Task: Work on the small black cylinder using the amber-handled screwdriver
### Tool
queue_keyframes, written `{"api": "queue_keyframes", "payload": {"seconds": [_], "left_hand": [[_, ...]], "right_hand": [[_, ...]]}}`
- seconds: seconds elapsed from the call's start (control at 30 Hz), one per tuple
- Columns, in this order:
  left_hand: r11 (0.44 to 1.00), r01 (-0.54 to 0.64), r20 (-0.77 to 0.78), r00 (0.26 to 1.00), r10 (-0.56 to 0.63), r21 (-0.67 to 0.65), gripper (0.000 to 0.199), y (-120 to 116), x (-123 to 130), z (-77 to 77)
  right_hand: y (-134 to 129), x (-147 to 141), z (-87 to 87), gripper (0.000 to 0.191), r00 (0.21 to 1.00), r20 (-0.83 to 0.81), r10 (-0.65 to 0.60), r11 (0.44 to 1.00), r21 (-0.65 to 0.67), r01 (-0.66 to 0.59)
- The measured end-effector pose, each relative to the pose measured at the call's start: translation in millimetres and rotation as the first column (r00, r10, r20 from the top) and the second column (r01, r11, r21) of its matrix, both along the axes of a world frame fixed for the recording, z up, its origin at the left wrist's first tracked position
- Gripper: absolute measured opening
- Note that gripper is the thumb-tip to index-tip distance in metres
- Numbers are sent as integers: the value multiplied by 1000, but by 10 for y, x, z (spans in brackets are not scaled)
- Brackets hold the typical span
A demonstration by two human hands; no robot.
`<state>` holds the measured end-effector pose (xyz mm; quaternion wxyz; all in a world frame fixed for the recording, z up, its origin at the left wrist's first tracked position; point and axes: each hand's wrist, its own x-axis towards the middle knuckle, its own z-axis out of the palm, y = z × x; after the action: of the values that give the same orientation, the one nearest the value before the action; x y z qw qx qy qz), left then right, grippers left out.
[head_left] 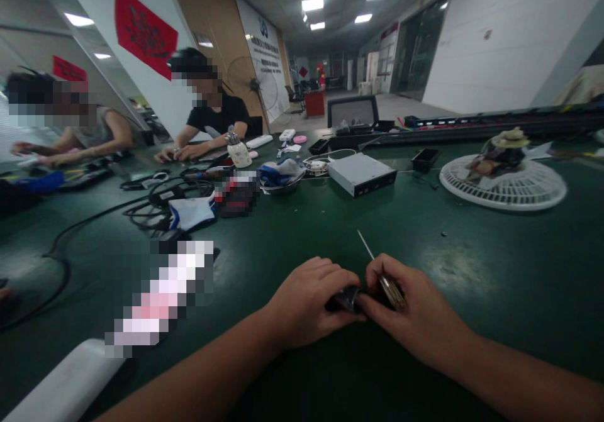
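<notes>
My left hand [316, 299] is closed around a small dark part [348, 298] above the green table [283, 239]. Right beside it, my right hand [408, 305] has its fingers wrapped round a screwdriver [391, 288] with a golden-brown handle. The thin metal shaft points up and to the left, away from the dark part. My right thumb reaches across to the dark part and touches it. Much of that part is hidden by my fingers, so its shape cannot be made out.
Ahead lie a silver drive box [361, 172], a bowl with blue-white cloth [282, 173] and a white fan grille [503, 183]. At left are black cables [155, 205], a white-blue glove [192, 213] and a white object [66, 378]. Two people sit at the far left.
</notes>
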<state>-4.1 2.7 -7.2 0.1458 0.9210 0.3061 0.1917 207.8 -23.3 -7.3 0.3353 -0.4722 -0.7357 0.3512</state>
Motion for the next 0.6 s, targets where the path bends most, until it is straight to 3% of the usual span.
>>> {"api": "queue_keyframes", "payload": {"seconds": [0.1,0.23,0.4,0.6], "left_hand": [[996,-85,26,996,85,-10,25,-10,5,6],[962,-273,72,959,274,-21,21,-7,1,-19],[873,-480,124,864,487,-83,21,30,-33,-77],[855,-503,121,848,516,-123,22,47,-52,-101]], "right_hand": [[-3,17,5,4,998,-55,1,1000,19,0],[-12,65,-38,28,965,-263,-19,1000,16,24],[-26,120,-64,40,911,-398,105,980,199,-26],[-29,127,-57,36,899,-373,229,967,193,-166]]}}
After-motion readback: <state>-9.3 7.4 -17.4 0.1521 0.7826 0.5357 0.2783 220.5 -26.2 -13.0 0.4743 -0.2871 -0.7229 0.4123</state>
